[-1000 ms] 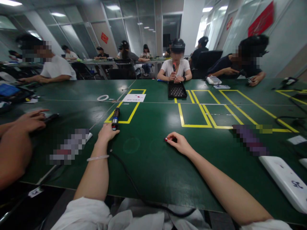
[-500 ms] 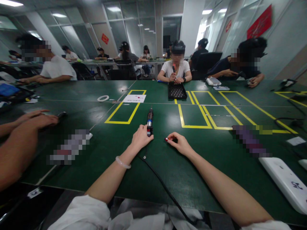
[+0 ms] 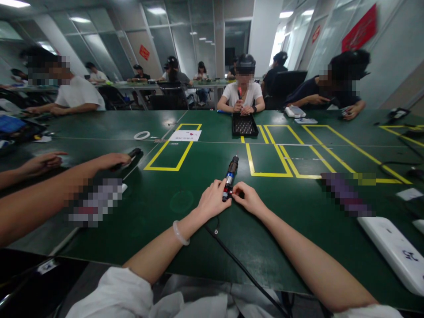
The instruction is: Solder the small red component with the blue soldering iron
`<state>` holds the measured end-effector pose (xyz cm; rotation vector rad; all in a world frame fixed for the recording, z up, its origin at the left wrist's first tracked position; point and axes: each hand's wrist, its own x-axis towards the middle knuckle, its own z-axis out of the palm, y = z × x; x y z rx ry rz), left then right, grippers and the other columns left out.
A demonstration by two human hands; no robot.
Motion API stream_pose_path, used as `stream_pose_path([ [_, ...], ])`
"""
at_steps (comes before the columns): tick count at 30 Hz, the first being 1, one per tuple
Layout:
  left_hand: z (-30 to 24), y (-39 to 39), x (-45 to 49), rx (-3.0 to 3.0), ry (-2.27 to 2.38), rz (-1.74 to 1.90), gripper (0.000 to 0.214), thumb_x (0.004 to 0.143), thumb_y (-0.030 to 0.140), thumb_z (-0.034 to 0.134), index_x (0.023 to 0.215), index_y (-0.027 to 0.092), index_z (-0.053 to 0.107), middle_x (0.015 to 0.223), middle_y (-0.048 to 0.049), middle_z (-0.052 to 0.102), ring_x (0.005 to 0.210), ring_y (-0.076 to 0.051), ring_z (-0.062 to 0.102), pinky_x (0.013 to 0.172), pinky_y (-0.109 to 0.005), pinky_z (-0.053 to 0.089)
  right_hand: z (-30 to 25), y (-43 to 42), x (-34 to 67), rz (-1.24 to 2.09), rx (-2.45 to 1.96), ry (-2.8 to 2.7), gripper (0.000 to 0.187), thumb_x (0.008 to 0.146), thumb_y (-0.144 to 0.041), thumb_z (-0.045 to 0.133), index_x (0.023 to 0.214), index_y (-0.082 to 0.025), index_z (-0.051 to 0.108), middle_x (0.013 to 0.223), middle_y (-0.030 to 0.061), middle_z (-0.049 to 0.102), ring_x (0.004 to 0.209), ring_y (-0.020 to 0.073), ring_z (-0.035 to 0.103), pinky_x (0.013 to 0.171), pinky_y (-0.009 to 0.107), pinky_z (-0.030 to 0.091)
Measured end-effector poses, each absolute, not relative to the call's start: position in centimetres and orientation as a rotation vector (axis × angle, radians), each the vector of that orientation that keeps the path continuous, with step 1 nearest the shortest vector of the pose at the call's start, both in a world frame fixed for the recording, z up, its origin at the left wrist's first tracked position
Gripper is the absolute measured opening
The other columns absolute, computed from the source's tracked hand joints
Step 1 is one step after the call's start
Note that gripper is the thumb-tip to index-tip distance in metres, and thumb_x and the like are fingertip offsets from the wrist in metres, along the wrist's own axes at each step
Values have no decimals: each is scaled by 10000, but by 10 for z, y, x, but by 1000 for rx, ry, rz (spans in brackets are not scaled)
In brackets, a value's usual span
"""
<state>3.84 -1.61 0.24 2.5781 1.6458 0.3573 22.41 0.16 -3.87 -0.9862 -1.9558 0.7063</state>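
Observation:
My left hand point(image 3: 213, 199) is closed around the rear of an electric screwdriver point(image 3: 232, 168), dark with a blue and silver band. The tool lies tilted over the green table, its tip pointing away from me and slightly right. A black cord point(image 3: 232, 256) runs from near that hand toward my lap. Close against the tool's back end, my right hand point(image 3: 250, 197) pinches a small red piece point(image 3: 231, 192). Fingers partly hide this piece, and I cannot tell whether it touches the screwdriver.
Yellow tape outlines point(image 3: 271, 175) mark the green table point(image 3: 285, 247). A white card point(image 3: 186, 136) and a white ring point(image 3: 136, 137) lie left of centre. A black tray point(image 3: 236, 134) stands before a person opposite. A white case point(image 3: 391, 251) sits right; a co-worker's hand point(image 3: 122, 160) reaches in left.
My left hand has carried the screwdriver right and slightly toward me, tilting its tip rightward, up to my right hand, which has barely moved. The co-worker's arm on the left has reached further in.

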Motion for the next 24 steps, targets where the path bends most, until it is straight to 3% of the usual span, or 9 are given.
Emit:
stream_pose_path([
  [13,-2,-17,39,2568,1668,367,666,847,454,504,1438,218,310,1270,-119,480,1098,-257,523,881,-365,462,-27,-5,223,681,-1077,-1926,129,878,-212,562,848,-189,685,831,45,643,750,163,601,698,275,455],
  [19,-2,-13,40,2584,1742,364,630,882,527,455,1414,208,345,1202,-123,492,1049,-258,531,840,-362,466,-22,-9,221,696,-1091,-1902,138,873,-231,558,881,-186,688,835,49,678,742,168,619,695,280,475],
  [24,0,-9,38,2584,1769,324,609,894,512,466,1437,282,312,1187,-97,474,1033,-234,528,824,-328,465,-23,-10,220,812,-1043,-1894,159,885,-243,536,945,-184,672,851,36,689,751,162,625,715,280,485],
])
